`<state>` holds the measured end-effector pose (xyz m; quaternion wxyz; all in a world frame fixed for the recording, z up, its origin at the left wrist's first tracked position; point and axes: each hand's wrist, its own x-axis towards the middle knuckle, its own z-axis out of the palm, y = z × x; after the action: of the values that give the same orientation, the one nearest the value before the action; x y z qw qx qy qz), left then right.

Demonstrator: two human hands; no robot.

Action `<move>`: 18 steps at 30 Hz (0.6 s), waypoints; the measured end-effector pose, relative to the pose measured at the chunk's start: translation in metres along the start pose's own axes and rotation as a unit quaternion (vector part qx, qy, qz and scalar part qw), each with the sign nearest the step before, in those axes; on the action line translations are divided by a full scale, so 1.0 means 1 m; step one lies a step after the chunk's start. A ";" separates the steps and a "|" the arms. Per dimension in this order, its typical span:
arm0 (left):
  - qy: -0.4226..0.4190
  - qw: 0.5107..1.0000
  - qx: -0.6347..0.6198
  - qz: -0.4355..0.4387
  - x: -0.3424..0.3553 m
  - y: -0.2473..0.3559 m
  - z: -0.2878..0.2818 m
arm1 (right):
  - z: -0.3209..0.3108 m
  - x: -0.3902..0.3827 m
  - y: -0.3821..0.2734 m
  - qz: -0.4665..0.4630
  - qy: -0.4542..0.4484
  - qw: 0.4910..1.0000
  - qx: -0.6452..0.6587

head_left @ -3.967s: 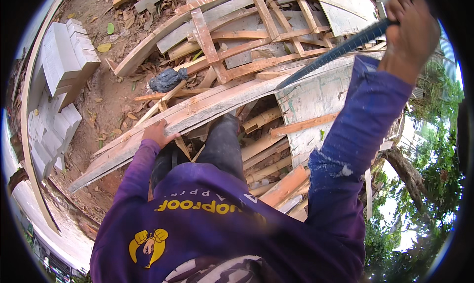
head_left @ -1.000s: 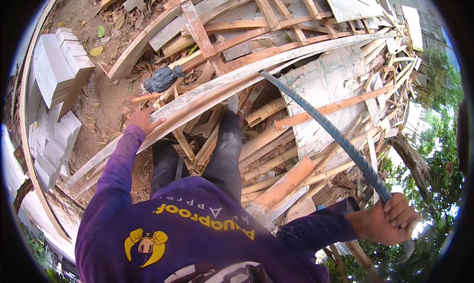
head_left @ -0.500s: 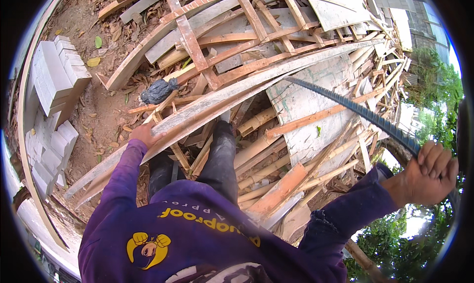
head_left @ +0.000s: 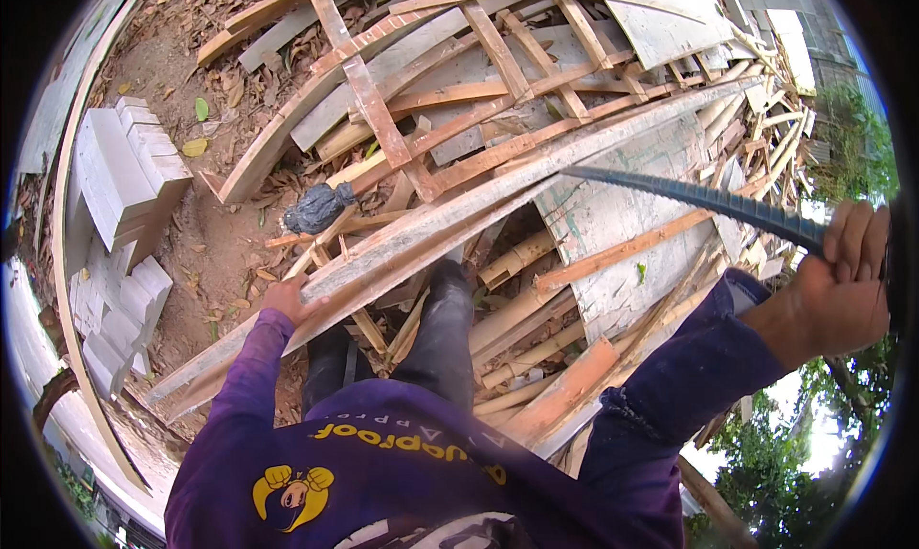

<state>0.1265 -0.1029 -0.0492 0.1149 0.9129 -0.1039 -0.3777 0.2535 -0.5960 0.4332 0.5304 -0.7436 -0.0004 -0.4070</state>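
Observation:
My left hand [head_left: 293, 303] grips the near edge of a long whitish plank [head_left: 431, 214] that runs from lower left to upper right, paired with another board edge beneath it. Out at the right, my right hand [head_left: 842, 286] is closed round a dark ribbed steel bar [head_left: 704, 197]. The bar reaches left, its far tip at the plank's near edge. I cannot tell whether the tip is wedged between the boards. Both of my sleeves are purple.
A wooden lattice frame [head_left: 378, 109] lies beyond the plank. Near my legs are bamboo poles [head_left: 517, 262], broken timber and a pale sheet [head_left: 627, 228]. Grey blocks [head_left: 120, 180] are stacked at left. A dark plastic bundle [head_left: 319, 207] rests on the leafy soil.
My right hand has risen a little with the bar, which now lies nearer to level. My left hand keeps its place on the plank. The whole view has shifted slightly.

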 end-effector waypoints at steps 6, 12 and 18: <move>0.049 0.984 -0.171 0.025 0.027 0.002 -0.013 | 0.026 0.000 -0.004 0.057 -0.051 0.997 0.020; 0.158 0.968 -0.116 0.157 0.062 0.135 -0.060 | 0.010 -0.007 -0.007 0.021 0.025 0.998 -0.051; 0.051 0.994 0.020 0.090 0.085 0.171 -0.029 | -0.052 0.013 0.001 -0.109 -0.158 0.972 -0.136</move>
<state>0.1890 -0.2853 -0.0366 0.1353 0.9199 -0.1872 -0.3169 0.2310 -0.6432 0.4464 0.3700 -0.8591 -0.1105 -0.3360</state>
